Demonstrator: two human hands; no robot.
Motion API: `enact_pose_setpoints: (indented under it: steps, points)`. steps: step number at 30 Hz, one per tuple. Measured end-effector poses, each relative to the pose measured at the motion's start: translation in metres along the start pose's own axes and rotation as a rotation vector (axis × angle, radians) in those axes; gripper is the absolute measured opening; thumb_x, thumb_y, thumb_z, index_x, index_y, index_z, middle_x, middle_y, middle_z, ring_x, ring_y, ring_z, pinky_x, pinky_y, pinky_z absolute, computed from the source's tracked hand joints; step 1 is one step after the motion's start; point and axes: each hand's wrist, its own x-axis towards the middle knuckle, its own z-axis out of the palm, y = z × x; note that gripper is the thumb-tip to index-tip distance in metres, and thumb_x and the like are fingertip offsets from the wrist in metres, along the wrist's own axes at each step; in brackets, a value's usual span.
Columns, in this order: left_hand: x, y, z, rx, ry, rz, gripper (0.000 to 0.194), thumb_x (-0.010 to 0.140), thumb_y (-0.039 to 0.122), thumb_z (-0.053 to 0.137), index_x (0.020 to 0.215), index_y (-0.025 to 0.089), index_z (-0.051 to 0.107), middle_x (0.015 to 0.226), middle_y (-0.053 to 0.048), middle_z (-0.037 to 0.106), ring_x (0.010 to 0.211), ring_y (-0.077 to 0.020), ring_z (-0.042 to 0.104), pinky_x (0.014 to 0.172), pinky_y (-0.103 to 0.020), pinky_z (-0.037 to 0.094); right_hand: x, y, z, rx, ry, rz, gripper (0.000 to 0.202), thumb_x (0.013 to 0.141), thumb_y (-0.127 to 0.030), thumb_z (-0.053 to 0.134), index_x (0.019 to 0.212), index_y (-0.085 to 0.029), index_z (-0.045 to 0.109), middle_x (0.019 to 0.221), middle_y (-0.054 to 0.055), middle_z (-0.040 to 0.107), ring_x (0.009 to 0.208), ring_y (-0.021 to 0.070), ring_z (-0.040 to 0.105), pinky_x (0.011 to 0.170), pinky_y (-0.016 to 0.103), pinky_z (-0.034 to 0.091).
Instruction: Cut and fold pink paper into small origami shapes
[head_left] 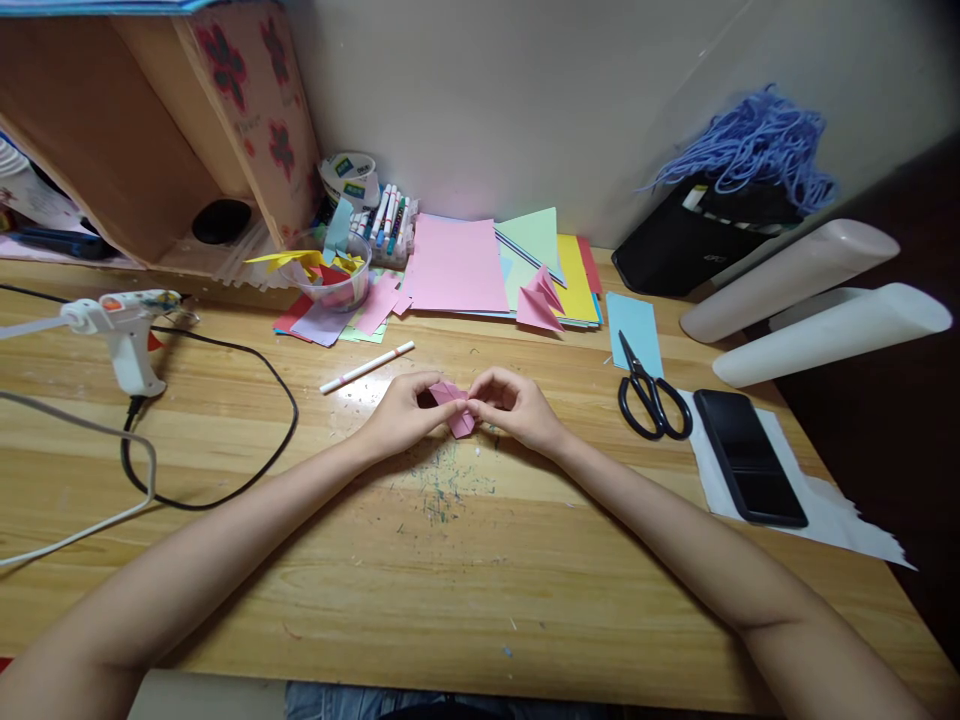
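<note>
A small folded piece of pink paper (pixel 459 422) is held just above the wooden table (pixel 450 600), near the middle of the view. My left hand (pixel 405 412) pinches its left side, with the thumb across the front. From the right, my right hand (pixel 519 408) grips the paper's edge between thumb and fingertips. Both thumb tips nearly meet on the paper. A white marker (pixel 367 367) lies behind my left hand. Farther back, a folded pink paper shape (pixel 540 300) rests on stacked coloured sheets, beside a flat pink sheet (pixel 459 265).
A glue gun (pixel 124 335) with looping cables stands at left. Paper pieces fill a clear bowl (pixel 337 290). To the right are black scissors (pixel 649 395), a blue sheet (pixel 632 325), a phone (pixel 748 455), white rolls (pixel 832 335) and a black holder (pixel 690 245) with blue yarn.
</note>
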Motion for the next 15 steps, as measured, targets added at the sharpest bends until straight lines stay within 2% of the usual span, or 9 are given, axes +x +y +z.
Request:
enact_pose_setpoints:
  steps: [15]
  points:
    - [0.0003, -0.003, 0.0004, 0.03, -0.033, 0.041, 0.027, 0.08, 0.037, 0.056, 0.078, 0.012, 0.066, 0.076, -0.005, 0.065, 0.069, -0.014, 0.056, 0.063, -0.025, 0.041, 0.0014, 0.0011, -0.0021, 0.004, 0.018, 0.027, 0.025, 0.069, -0.038, 0.069, 0.073, -0.017, 0.056, 0.067, -0.001, 0.057, 0.059, 0.0099, 0.055, 0.058, 0.024, 0.048]
